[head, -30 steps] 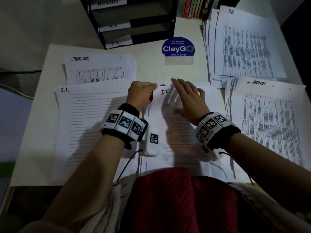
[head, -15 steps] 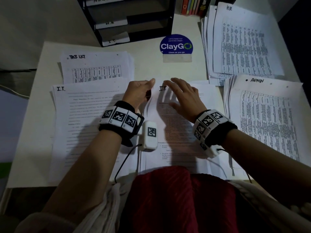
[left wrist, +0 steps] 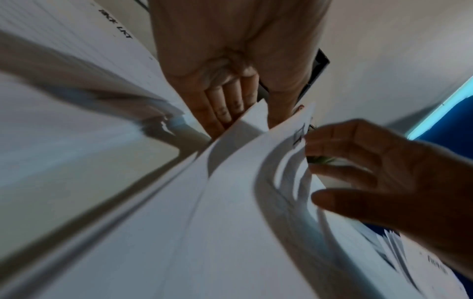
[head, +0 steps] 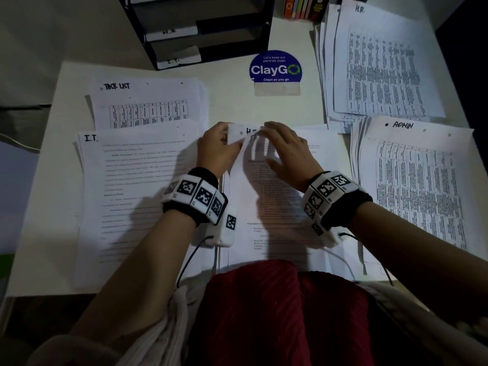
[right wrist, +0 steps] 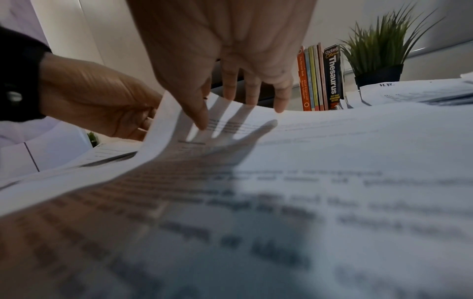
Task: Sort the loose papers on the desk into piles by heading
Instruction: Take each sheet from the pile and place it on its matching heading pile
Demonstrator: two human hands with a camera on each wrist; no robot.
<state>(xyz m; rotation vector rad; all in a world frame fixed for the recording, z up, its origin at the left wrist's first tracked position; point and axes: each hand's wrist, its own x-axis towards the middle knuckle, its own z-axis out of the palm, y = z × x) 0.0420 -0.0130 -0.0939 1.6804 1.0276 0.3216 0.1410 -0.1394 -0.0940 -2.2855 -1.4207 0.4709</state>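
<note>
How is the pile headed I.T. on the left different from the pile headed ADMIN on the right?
The I.T. pile shows lines of running text on its top sheet, while the ADMIN pile shows dense columns like a table. The I.T. pile lies fairly square to the desk edge; the ADMIN pile is turned at a slant. The I.T. pile sits beside the left hand, the ADMIN pile beyond the right hand. Both are white sheets with a handwritten heading at the top.

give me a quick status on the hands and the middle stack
Left hand pinching top sheet's lifted corner. Right hand open, fingers spread on middle stack. Nothing in the way.
</note>
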